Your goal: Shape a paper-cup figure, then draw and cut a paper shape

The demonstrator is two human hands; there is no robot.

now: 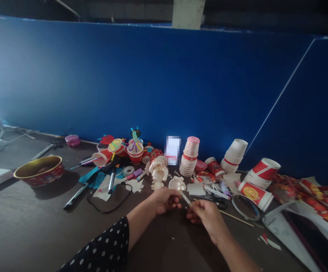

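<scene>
Near the front middle of the table, my left hand (167, 200) is closed, thumb and fingers pinched at the far end of a narrow white paper strip (185, 198). The strip's near end sits in the closed fingers of my right hand (205, 212). Just beyond my left fingertips is a rounded white paper piece (175, 183) with small curled bits on its right side; whether the hand touches it is unclear. Behind it stands a white figure (158, 170) covered in layered paper scraps, with a red patterned top. Dark-handled scissors (222, 204) lie beyond my right hand.
A stack of paper cups (189, 158) stands at the back, with more cups (234, 155) to the right. Decorated cups (135, 151), a marker (112, 180) and a gold-rimmed bowl (39, 172) are leftward. A tape roll (245, 207) and a phone (313, 238) lie right.
</scene>
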